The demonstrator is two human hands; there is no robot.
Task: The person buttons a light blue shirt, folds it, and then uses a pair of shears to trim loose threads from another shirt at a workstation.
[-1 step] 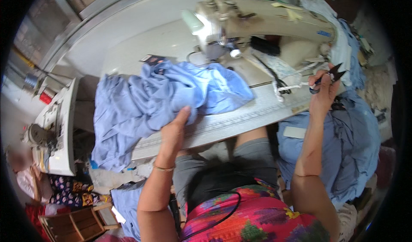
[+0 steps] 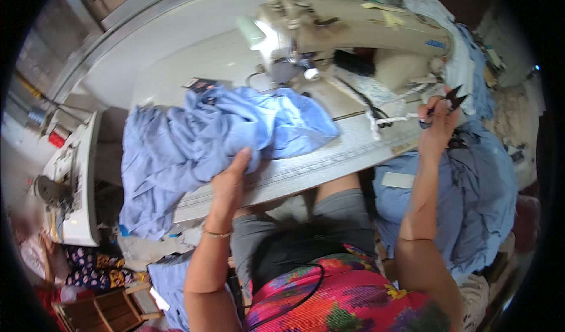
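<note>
A light-blue garment (image 2: 194, 135) lies crumpled across the sewing table, its left part hanging over the front edge. My left hand (image 2: 231, 178) grips its near edge, thumb on top and the other fingers hidden in the folds. Over the table's right end, my right hand (image 2: 438, 120) is closed around small dark scissors (image 2: 455, 101), the pointed blades facing up and right, a little apart. Beside that hand runs a twisted white cord (image 2: 393, 120). The sewing machine (image 2: 353, 23) stands behind the garment, its lamp lit at the needle end.
A pile of blue clothes (image 2: 471, 214) hangs below the table's right end, with a pale card (image 2: 398, 180) on it. A black block-shaped object (image 2: 354, 62) sits under the machine's arm. Another sewing table (image 2: 82, 214) stands left, a person (image 2: 35, 249) beside it. A wooden frame (image 2: 100, 308) lies lower left.
The whole view has shifted slightly, so everything appears a little further left. Both hands keep their holds on the garment and the scissors.
</note>
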